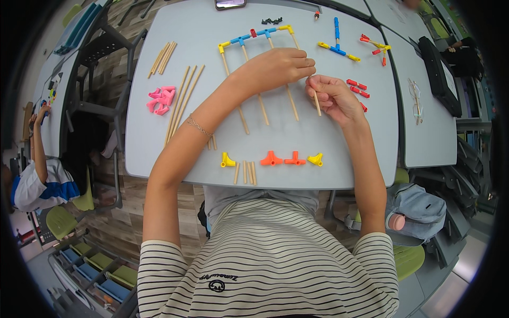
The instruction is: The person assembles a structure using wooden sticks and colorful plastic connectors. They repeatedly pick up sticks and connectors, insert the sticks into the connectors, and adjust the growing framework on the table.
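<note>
A frame of plastic connectors and wooden sticks lies on the table, its top row made of yellow elbows [222,46], blue tees [241,40] and a red connector [253,33]. Several wooden sticks [263,109] run from it toward me. My left hand [283,66] reaches across them, its fingers closed around the rightmost stick [317,104], which leads down from the right yellow elbow [287,28]. Lower on that same stick, my right hand [335,98] pinches it between thumb and fingers. The left fingertips are partly hidden, and the two hands almost touch.
Loose sticks [184,103] and pink connectors [161,99] lie on the left. Yellow and orange connectors [271,158] with short sticks [249,173] line the near edge. Red connectors [360,91] and a blue-yellow piece [337,49] are on the right. A phone [230,4] lies at the far edge.
</note>
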Tool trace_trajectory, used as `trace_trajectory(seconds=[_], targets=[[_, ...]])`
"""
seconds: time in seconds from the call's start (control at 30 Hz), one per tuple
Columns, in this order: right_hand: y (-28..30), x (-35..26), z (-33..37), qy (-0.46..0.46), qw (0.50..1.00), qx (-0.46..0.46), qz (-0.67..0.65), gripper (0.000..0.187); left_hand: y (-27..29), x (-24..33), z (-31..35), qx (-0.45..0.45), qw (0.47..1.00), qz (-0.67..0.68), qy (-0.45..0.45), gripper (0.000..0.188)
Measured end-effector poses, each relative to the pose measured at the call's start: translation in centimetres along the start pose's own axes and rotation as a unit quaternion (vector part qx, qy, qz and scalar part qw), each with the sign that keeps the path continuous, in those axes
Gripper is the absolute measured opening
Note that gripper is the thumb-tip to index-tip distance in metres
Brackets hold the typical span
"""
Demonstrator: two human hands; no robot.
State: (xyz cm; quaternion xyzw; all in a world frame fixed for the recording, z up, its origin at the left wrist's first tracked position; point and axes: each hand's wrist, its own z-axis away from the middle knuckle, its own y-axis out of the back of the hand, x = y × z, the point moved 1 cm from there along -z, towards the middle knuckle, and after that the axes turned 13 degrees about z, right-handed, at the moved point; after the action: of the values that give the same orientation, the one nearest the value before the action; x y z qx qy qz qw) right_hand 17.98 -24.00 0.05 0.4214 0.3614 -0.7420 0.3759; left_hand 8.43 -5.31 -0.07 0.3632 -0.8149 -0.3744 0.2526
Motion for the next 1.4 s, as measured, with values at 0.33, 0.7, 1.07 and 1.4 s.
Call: trace_trajectory(seconds=[0.33,0.7,1.07,1.4], targets=[[-1.8,-1.7,1.6,0.039,0.927,0.124,0.352,0.025,0.1,0.0,-0.3,-0.034,0.999,-0.012,0.008,0.032],[-1.4,-1.3,1.4,0.03,0.98,0.075,0.18,0.027,0.3,0.2,-0.2,0.037,0.999,-0.007,-0.036,0.031],[-0.2,-1.9,1.1,-0.004,0.975,0.032,0.222,0.029,1.9,1.0,-0.8,0.044,0.99,0.077,0.113,0.029],[0.0,-1.8,1.1,-0.01,0.927,0.088,0.364,0.031,12.2,5.6,7.3,0.122,0.875,-0.038,0.466,0.022]])
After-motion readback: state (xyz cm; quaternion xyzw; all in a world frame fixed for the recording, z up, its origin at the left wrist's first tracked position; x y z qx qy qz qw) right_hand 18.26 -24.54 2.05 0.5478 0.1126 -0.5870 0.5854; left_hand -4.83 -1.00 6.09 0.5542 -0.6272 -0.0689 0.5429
